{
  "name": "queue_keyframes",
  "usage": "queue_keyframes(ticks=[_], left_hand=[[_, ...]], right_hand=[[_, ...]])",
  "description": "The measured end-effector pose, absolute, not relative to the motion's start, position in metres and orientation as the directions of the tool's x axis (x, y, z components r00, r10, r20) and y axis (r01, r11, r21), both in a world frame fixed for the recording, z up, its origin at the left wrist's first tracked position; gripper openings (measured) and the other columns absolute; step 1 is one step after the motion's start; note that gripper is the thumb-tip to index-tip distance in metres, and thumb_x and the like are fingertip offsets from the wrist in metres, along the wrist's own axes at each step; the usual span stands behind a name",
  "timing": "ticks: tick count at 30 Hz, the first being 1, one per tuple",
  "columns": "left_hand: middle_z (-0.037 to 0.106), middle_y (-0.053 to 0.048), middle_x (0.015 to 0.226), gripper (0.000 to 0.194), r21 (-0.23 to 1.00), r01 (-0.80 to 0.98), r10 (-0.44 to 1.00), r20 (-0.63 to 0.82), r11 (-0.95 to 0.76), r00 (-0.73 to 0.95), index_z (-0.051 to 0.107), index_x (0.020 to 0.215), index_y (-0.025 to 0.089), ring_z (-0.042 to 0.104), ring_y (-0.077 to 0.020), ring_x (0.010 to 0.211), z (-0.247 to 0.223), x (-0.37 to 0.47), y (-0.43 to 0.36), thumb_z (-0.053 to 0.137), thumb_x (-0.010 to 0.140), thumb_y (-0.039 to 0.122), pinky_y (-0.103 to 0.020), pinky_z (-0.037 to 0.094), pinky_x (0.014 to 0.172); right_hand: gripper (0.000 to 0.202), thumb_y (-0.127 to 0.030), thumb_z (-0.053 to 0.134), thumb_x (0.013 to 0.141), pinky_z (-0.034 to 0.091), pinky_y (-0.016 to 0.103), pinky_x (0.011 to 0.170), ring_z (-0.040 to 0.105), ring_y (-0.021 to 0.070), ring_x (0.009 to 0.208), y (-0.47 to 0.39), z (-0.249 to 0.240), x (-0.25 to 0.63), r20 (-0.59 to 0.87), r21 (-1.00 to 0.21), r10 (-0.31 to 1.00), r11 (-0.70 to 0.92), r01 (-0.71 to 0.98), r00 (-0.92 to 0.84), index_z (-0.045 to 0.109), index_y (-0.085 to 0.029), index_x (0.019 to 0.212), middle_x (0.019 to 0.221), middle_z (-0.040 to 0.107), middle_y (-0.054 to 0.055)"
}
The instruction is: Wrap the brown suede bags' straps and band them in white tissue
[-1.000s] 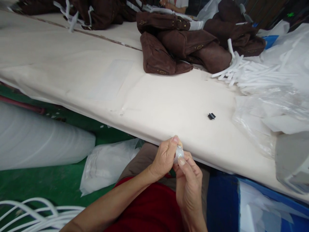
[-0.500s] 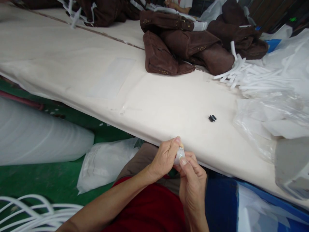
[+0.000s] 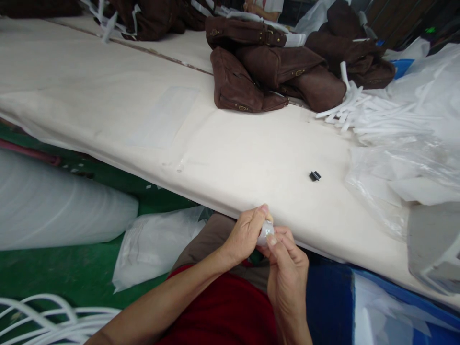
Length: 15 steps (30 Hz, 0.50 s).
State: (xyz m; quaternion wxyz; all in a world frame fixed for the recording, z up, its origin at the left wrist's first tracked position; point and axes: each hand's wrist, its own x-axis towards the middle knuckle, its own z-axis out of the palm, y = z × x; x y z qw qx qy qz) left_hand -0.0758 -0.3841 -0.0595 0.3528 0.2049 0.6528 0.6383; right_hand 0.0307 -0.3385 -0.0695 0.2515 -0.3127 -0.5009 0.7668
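At the table's front edge both hands are closed together around a small, shiny, translucent roll [image 3: 266, 232] that looks like clear tape. My left hand [image 3: 245, 235] pinches its upper left side, thumb on top, by a tan bit. My right hand [image 3: 287, 256] grips the lower right side between thumb and fingers. Much of the roll is covered by the fingers. Beyond the hands, a small black piece [image 3: 315, 176] with a pale strip across it lies on the white tabletop [image 3: 230, 158].
Brown leather bags [image 3: 280, 67] are heaped at the back. On the right are white tubes [image 3: 373, 115], clear plastic sheeting [image 3: 381, 201] and a grey container [image 3: 431, 244]. A blue bin [image 3: 330, 297] stands below the edge. Left on the floor are a large white roll [image 3: 64, 201] and a plastic bag [image 3: 151, 244].
The view has shifted slightly. Both hands keep almost the same place and grip, and the translucent roll is turned a little between them.
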Motion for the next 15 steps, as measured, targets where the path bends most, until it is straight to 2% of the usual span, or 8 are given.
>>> queue_keyframes(ticks=[4, 7, 11, 13, 15], left_hand=[[0.043, 0.004, 0.057, 0.046, 0.972, -0.188, 0.750, -0.229, 0.141, -0.621, 0.049, 0.065, 0.019, 0.039, -0.0120, 0.054, -0.058, -0.078, -0.386, 0.033, 0.096, 0.049, -0.025, 0.034, 0.054], [0.045, 0.003, 0.057, 0.046, 0.975, -0.149, 0.790, -0.222, 0.167, -0.571, 0.050, 0.066, 0.019, 0.042, -0.0126, 0.056, -0.053, -0.078, -0.387, 0.032, 0.097, 0.047, -0.025, 0.035, 0.057], [0.046, 0.003, 0.058, 0.045, 0.975, -0.098, 0.822, -0.222, 0.201, -0.525, 0.051, 0.066, 0.019, 0.044, -0.0129, 0.058, -0.044, -0.081, -0.389, 0.030, 0.098, 0.042, -0.025, 0.036, 0.061], [0.046, 0.003, 0.059, 0.045, 0.970, -0.055, 0.811, -0.227, 0.235, -0.539, 0.051, 0.066, 0.019, 0.044, -0.0131, 0.058, -0.039, -0.084, -0.391, 0.030, 0.098, 0.041, -0.025, 0.036, 0.062], [0.046, 0.003, 0.059, 0.044, 0.964, -0.007, 0.812, -0.226, 0.265, -0.539, 0.051, 0.065, 0.019, 0.044, -0.0131, 0.059, -0.035, -0.088, -0.393, 0.030, 0.098, 0.040, -0.025, 0.036, 0.063]], right_hand=[[0.018, -0.034, 0.068, 0.089, 0.048, 0.027, 0.066, 0.055, 0.0152, 0.081, -0.334, -0.065, 0.039, -0.276, -0.926, 0.635, -0.377, 0.022, -0.722, 0.077, -0.021, 0.079, 0.094, 0.059, 0.003], [0.022, -0.035, 0.067, 0.090, 0.051, 0.028, 0.072, 0.060, 0.0154, 0.079, -0.329, -0.055, 0.047, -0.270, -0.953, 0.612, -0.277, 0.118, -0.743, 0.076, -0.020, 0.076, 0.090, 0.064, 0.004], [0.027, -0.040, 0.074, 0.083, 0.053, 0.025, 0.063, 0.064, 0.0159, 0.070, -0.318, -0.038, 0.058, -0.240, -0.967, 0.731, -0.120, 0.225, -0.639, 0.069, -0.018, 0.068, 0.074, 0.066, 0.003], [0.026, -0.042, 0.076, 0.080, 0.054, 0.025, 0.058, 0.065, 0.0152, 0.061, -0.313, -0.032, 0.061, -0.234, -0.962, 0.785, -0.103, 0.251, -0.573, 0.068, -0.018, 0.076, 0.068, 0.066, 0.002], [0.028, -0.043, 0.076, 0.081, 0.055, 0.026, 0.058, 0.066, 0.0147, 0.059, -0.310, -0.031, 0.062, -0.249, -0.963, 0.767, -0.128, 0.239, -0.592, 0.070, -0.019, 0.093, 0.074, 0.069, 0.001]])
